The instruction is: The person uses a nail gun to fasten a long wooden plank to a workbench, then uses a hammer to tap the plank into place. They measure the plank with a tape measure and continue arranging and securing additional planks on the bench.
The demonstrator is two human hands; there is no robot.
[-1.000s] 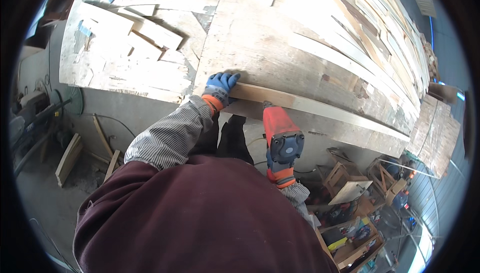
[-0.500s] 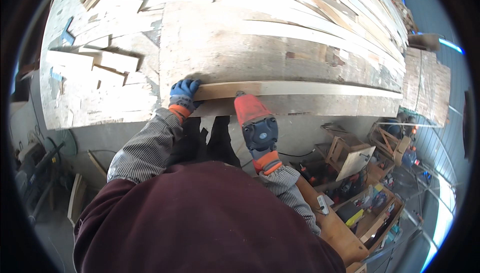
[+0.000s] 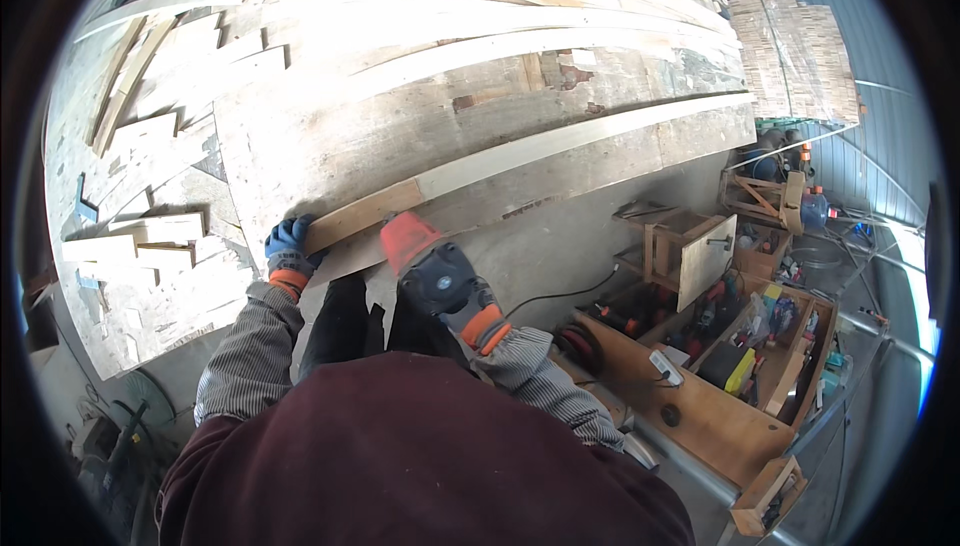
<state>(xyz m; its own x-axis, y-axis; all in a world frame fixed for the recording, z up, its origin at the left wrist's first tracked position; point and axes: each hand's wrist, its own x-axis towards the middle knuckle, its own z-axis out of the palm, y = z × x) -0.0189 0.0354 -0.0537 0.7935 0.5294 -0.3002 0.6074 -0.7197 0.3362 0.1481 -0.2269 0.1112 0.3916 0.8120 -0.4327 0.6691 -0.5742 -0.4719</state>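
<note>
Left hand [image 3: 290, 251], blue glove with orange cuff, reaching forward, fingers clamping near end of long pale plank [image 3: 520, 156]. Plank lying across big wooden worktop [image 3: 330, 146], running away rightward from that hand. Right hand [image 3: 445, 286], dark glove, gripping red power tool [image 3: 405, 238] just beside plank's near end. Hands staying apart, plank end sitting between them. Striped sleeves [image 3: 250, 356] extending from lower edge.

Worker seen from above. Torso: dark maroon top. Both forearms: sleeves with fine grey-and-white stripes. Left hand [image 3: 290, 249]: blue glove with an orange cuff band. Right hand [image 3: 440, 281]: dark blue-grey glove, red-orange over the fingers [image 3: 405, 238], orange band at the wrist. Legs: dark trousers.
</note>
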